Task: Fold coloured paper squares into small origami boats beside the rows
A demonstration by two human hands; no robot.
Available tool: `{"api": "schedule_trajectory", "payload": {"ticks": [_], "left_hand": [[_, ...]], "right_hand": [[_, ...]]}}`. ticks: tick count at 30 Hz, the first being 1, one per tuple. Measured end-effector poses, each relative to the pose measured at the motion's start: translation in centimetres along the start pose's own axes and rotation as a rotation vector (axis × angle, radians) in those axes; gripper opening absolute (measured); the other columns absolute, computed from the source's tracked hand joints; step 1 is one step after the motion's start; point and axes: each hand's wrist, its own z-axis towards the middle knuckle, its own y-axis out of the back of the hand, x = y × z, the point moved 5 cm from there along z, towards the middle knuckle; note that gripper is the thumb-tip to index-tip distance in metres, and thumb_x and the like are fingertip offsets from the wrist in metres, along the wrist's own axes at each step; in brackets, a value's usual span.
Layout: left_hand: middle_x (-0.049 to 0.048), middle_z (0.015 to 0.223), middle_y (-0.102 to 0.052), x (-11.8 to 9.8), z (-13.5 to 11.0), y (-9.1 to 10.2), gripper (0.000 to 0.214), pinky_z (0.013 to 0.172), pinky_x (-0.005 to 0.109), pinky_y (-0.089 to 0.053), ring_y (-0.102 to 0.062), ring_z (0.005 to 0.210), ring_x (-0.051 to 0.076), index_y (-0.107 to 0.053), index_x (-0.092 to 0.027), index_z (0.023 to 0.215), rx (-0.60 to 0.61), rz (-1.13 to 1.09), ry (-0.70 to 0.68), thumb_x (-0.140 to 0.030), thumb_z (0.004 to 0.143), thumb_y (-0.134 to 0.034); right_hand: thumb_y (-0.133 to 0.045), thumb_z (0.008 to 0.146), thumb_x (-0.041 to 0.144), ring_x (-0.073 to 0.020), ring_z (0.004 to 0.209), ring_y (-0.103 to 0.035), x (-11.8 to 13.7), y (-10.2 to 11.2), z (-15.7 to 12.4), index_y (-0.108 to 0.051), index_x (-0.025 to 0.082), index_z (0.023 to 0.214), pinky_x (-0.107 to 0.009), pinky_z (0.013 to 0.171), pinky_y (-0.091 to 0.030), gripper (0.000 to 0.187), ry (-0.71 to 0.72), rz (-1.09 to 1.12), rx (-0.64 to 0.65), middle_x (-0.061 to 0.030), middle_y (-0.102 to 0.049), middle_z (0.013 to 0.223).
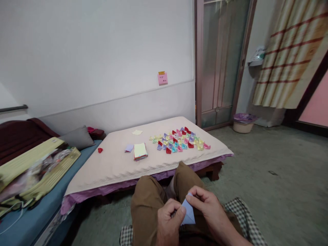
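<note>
A light blue paper piece [188,212], folded to a point, is held over my lap. My left hand [170,220] pinches its lower left side with curled fingers. Its upper edge is gripped by the closed fingertips of my right hand [208,204]. My knees in brown trousers [150,198] point toward a low bed with a cream cover [112,164]. On that cover lie several small folded paper shapes [180,140] in many colours, a stack of coloured paper sheets [140,151], a loose lilac sheet [129,148], a yellow sheet [137,132] and one red folded piece [100,150].
A blue mattress [30,215] with yellow bedding [36,167] and a grey pillow [77,137] lies at the left. A pink note [162,78] sticks on the white wall. A glass door [221,61], a bin [242,123] and a striped curtain [289,54] stand at the right. Checked fabric [246,212] lies under me.
</note>
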Motion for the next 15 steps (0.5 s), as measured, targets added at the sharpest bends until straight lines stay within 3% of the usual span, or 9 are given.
{"api": "schedule_trajectory", "payload": {"ticks": [9, 12, 15], "left_hand": [[-0.0021, 0.053, -0.047, 1.0, 0.0, -0.3, 0.034, 0.053, 0.023, -0.03, -0.038, 0.054, 0.01, -0.062, -0.012, 0.055, 0.013, -0.263, 0.157, -0.042, 0.069, -0.07], [-0.0029, 0.049, -0.047, 1.8, -0.1, -1.0, 0.037, 0.049, 0.021, -0.027, -0.036, 0.048, 0.008, -0.059, -0.011, 0.054, 0.007, -0.574, 0.297, -0.043, 0.063, -0.076], [-0.0024, 0.05, -0.05, 2.4, -0.3, -1.9, 0.037, 0.046, 0.019, -0.03, -0.04, 0.044, 0.006, -0.06, -0.011, 0.058, 0.046, -0.861, 0.432, -0.043, 0.061, -0.079]], "right_hand": [[-0.057, 0.078, 0.049, -0.0125, 0.054, -0.039, 0.9, 0.1, 0.0, -0.049, 0.017, 0.052, -0.025, 0.054, -0.033, 0.042, 0.053, -0.035, 0.027, 0.0033, -0.041, 0.053], [-0.047, 0.085, 0.053, -0.0154, 0.062, -0.047, 0.8, 0.0, 0.1, -0.063, 0.016, 0.066, -0.026, 0.06, -0.038, 0.044, 0.014, 0.062, 0.098, -0.0013, -0.055, 0.064], [-0.055, 0.084, 0.043, -0.0173, 0.072, -0.053, 0.8, -0.6, -0.1, -0.069, 0.015, 0.087, -0.027, 0.069, -0.041, 0.032, -0.028, 0.179, 0.184, -0.004, -0.062, 0.077]]}}
